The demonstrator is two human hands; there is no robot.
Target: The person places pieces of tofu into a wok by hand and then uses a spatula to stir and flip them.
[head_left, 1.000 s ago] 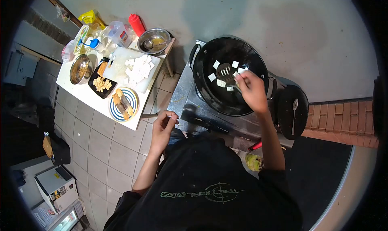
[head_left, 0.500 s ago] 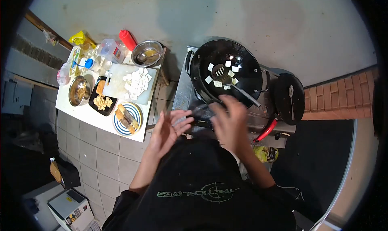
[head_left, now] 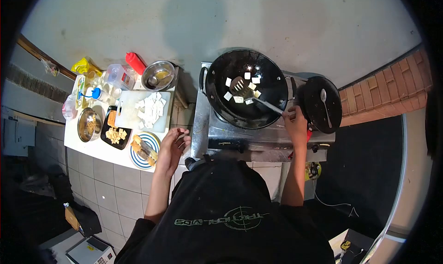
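Right hand (head_left: pixel 295 121) grips the spatula (head_left: pixel 259 101), handle slanting up-left, head in the wok (head_left: pixel 276 84).

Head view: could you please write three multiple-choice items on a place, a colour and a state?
1. Where does the spatula blade lie? A in the wok; B on the cutting board; C on the striped plate.
2. What colour is the squeeze bottle? A green; B red; C blue.
3. How is the right hand? A open, empty; B lifting the lid; C closed on the spatula's handle.
1 A: the blade rests inside the wok. 2 B: it is plainly red. 3 C: fingers wrap the handle's end.
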